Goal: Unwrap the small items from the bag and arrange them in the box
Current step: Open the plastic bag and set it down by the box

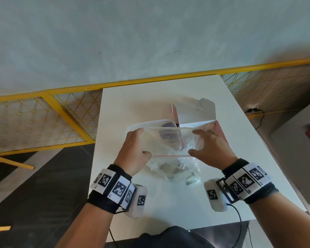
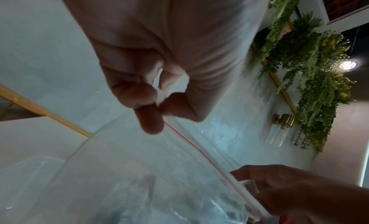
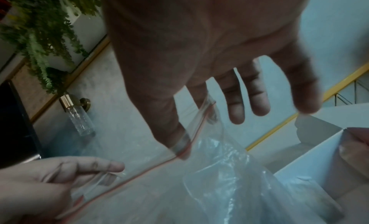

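I hold a clear zip bag (image 1: 168, 145) with a red seal line above the white table (image 1: 168, 203). My left hand (image 1: 143, 143) pinches the bag's left top edge between thumb and fingers, as the left wrist view shows (image 2: 160, 104). On the right side of the mouth, my right hand (image 1: 193, 142) grips the rim with thumb and index finger (image 3: 192, 126), its other fingers spread. The mouth gapes between my hands. Several small wrapped items (image 1: 174, 173) lie in the bag's bottom. An open white and pink cardboard box (image 1: 195, 115) stands just behind the bag.
A clear plastic container (image 1: 132, 127) with something purple inside sits left of the box, partly behind the bag. A yellow mesh railing (image 1: 61, 111) runs past the table's far and left sides. A black cable (image 1: 258, 119) lies on the floor at the right.
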Motion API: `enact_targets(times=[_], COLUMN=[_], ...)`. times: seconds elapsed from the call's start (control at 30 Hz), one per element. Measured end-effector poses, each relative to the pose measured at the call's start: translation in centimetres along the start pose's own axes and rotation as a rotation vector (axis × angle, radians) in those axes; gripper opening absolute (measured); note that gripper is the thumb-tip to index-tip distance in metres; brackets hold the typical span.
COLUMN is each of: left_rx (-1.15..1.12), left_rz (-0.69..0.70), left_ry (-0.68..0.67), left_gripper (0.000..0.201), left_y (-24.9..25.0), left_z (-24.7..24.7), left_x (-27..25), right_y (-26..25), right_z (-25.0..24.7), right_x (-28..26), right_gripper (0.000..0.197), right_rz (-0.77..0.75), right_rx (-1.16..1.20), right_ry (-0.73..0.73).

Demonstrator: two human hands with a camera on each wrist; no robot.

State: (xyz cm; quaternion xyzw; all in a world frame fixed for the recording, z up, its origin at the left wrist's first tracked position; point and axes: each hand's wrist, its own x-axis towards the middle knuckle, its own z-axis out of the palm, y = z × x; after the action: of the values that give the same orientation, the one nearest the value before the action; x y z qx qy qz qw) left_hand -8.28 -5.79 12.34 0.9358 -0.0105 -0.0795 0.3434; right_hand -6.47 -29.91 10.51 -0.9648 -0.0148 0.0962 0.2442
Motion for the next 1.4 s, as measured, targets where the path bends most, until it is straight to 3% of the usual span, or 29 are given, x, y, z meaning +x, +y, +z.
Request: enact_targets(times=[0.1, 0.17, 0.23, 0.3, 0.33, 0.37, 0.4, 0.43, 0.47, 0.53, 0.67, 0.77, 0.83, 0.87, 0.93, 1.03, 1.13, 1.2, 1.3, 1.4], left_rx=[-0.169, -0.346, -0.507, -0.618, -0.646, -0.666, -0.668, -0.655, -0.625, -0.559, -0.485, -0.759, -1.193, -1.356, -1.501, -1.611, -1.606, -1.494, -1.317, -1.043], left_rz=[0.084, 0.104, 0.087, 0.101, 0.098, 0.079, 0.035, -0.028, -0.101, -0.23, -0.336, -0.426, -0.517, -0.523, -0.456, -0.462, -0.644, -0.697, -0.603, -0.419], left_ry=[0.159, 0.236, 0.221, 0.143, 0.107, 0.081, 0.08, 0.105, 0.148, 0.176, 0.101, 0.066, 0.003, -0.05, -0.129, -0.116, -0.205, -0.298, -0.455, -0.49], left_gripper=[0.039, 0.014, 0.016, 0.028, 0.04, 0.053, 0.061, 0.06, 0.05, 0.024, 0.03, 0.028, 0.025, 0.033, 0.045, 0.038, 0.017, 0.026, 0.035, 0.026], left_y=[-0.1, -0.3, -0.6, -0.6, -0.6, -0.5, -0.6, -0.9, -1.2, -2.4, -4.3, -4.6, -4.5, -4.5, -4.0, -3.4, -3.8, -5.1, -6.6, -6.8], left_z=[0.4, 0.8, 1.4, 2.3, 2.7, 3.3, 3.8, 4.3, 4.7, 5.1, 6.2, 6.4, 5.5, 5.0, 4.6, 5.0, 5.4, 6.3, 7.5, 8.1], left_x=[-0.5, -0.9, -1.5, -2.0, -2.2, -2.4, -2.5, -2.4, -2.3, -2.2, -2.6, -2.2, -1.4, -1.1, -0.6, -0.4, 0.1, 0.5, 0.2, -0.5], right_y=[-0.3, -0.3, -0.4, -0.1, 0.1, 0.4, 0.5, 0.5, 0.8, 1.4, 2.1, 2.2, 2.3, 2.3, 2.6, 2.6, 3.0, 3.4, 4.0, 3.8], right_z=[-0.5, -0.5, -0.4, -0.1, 0.1, 0.3, 0.5, 0.7, 0.9, 1.3, 1.5, 1.7, 1.8, 1.9, 2.1, 2.0, 2.1, 2.7, 4.0, 5.8], right_x=[-0.5, -0.9, -1.3, -1.1, -1.0, -0.9, -0.8, -0.9, -1.1, -1.4, -2.3, -2.4, -2.6, -2.7, -2.9, -2.7, -2.3, -2.0, -2.1, -2.0], right_gripper=[0.053, 0.031, 0.024, 0.04, 0.048, 0.045, 0.029, 0.01, 0.005, 0.015, 0.027, 0.038, 0.03, 0.027, 0.033, 0.049, 0.035, 0.037, 0.033, 0.029], right_rz=[-0.087, -0.099, -0.013, 0.123, 0.154, 0.164, 0.17, 0.194, 0.224, 0.29, 0.3, 0.357, 0.471, 0.523, 0.581, 0.602, 0.587, 0.602, 0.63, 0.7], right_rx=[0.118, 0.242, 0.536, 0.721, 0.686, 0.653, 0.648, 0.698, 0.764, 0.967, 1.507, 1.688, 1.704, 1.671, 1.589, 1.492, 1.573, 1.677, 1.776, 1.648], right_ry=[-0.056, -0.044, 0.055, 0.183, 0.192, 0.159, 0.112, 0.061, 0.017, -0.066, -0.217, -0.263, -0.284, -0.3, -0.366, -0.451, -0.44, -0.373, -0.299, -0.317])
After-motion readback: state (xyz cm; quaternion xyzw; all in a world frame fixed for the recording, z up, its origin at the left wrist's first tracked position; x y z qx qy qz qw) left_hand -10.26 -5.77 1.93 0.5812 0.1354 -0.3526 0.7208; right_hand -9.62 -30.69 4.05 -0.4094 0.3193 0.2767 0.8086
